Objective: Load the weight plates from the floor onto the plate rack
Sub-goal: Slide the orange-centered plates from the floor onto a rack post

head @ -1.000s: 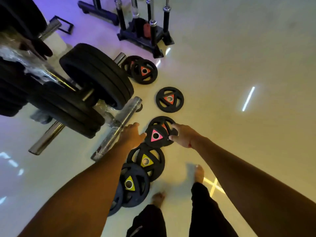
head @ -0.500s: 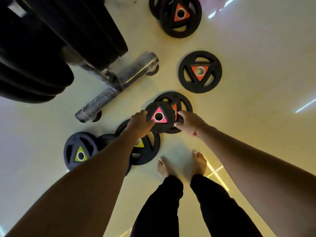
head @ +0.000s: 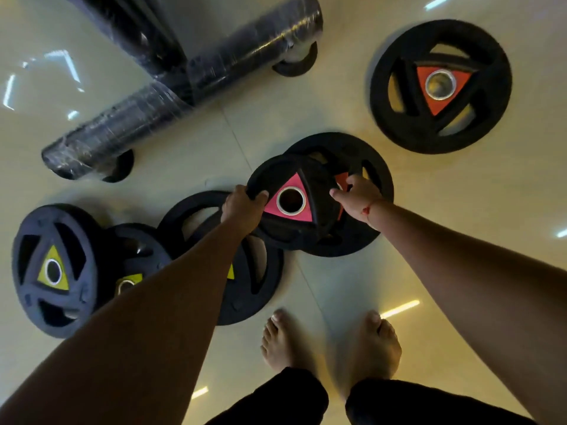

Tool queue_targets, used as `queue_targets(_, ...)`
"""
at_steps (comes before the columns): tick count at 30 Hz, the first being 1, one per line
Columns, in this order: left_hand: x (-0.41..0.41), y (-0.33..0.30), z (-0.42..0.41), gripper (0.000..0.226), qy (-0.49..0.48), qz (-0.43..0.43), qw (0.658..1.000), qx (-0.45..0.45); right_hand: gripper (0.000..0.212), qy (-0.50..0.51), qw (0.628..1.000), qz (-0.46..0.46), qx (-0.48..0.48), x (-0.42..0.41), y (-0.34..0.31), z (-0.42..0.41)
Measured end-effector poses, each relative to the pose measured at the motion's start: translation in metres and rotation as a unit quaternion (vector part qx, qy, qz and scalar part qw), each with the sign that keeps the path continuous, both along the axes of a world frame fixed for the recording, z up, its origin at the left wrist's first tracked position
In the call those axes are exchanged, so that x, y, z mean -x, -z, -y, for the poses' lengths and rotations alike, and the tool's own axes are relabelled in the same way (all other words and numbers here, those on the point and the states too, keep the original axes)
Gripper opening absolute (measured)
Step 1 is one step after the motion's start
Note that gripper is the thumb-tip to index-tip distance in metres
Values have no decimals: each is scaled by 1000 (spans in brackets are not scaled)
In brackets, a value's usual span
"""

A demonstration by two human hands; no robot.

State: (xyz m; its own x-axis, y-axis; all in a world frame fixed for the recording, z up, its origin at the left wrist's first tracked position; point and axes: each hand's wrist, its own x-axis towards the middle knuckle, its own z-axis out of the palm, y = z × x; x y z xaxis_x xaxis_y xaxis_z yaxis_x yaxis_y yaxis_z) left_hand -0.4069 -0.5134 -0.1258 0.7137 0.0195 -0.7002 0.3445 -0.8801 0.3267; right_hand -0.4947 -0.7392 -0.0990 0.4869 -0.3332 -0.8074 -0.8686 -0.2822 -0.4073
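Note:
A small black weight plate with a pink triangle point(head: 294, 216) lies on top of a larger black plate with a red triangle point(head: 368, 167) on the floor. My left hand point(head: 242, 207) grips its left rim, fingers curled through a slot. At its right rim, my right hand point(head: 357, 197) holds on with fingers hooked over the edge. Another red-triangle plate point(head: 441, 87) lies flat at the upper right. Yellow-triangle plates point(head: 53, 271) overlap at the lower left, partly hidden by my left arm. The rack's wrapped base bar point(head: 184, 96) crosses the top left.
My bare feet point(head: 331, 342) stand just below the plates on the glossy pale floor point(head: 429, 240). The rack's rubber feet point(head: 296, 61) rest on the floor near the bar's ends. Ceiling lights reflect on the tiles.
My head has dropped closer to the floor, so the plates look bigger and the loaded rack pegs have left the view. Both hands have closed around the pink-triangle plate's rim.

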Motion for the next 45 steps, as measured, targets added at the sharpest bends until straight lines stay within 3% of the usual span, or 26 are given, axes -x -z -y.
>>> queue_targets(5, 4, 32, 7, 69, -164, 10, 986, 12, 40, 110, 994, 1, -16, -7, 35, -14)
queue_targets(9, -3, 30, 17, 73, -214, -30, 976, -15, 76, 173, 985, -17, -5, -11, 61, -34)
queue_targets(14, 9, 37, 9, 71, -234, -49, 971, 1, 78, 292, 956, -6, -14, -10, 48, -47)
queue_targets(17, 16, 44, 5, 67, -237, -38, 971, 2, 90, 334, 942, 2, -35, 6, 45, -45)
queue_targets(18, 15, 42, 4, 68, -240, -38, 970, 4, 87, 338, 939, 17, -55, 12, 44, -46)
queue_targets(22, 12, 35, -2, 70, -277, -47, 959, 23, 41, 349, 923, 104, -124, 17, 31, -53)
queue_targets(25, 20, 16, -13, 70, -288, -49, 955, 55, 35, 287, 938, 124, -151, 15, 7, -51)
queue_targets(30, 19, -53, -37, 55, -312, -20, 944, 110, 20, 279, 935, 138, -168, 10, -63, -49)
queue_targets(35, 12, -164, -48, 98, -316, -64, 938, 129, 27, 244, 943, 142, -179, 3, -169, -49)
queue_targets(40, 22, -312, -59, 61, -258, 19, 959, 114, 29, 209, 948, 162, -178, 3, -313, -61)
queue_targets(45, 50, -468, -89, 69, -257, 98, 952, 137, 42, 167, 949, 187, -192, 15, -451, -85)
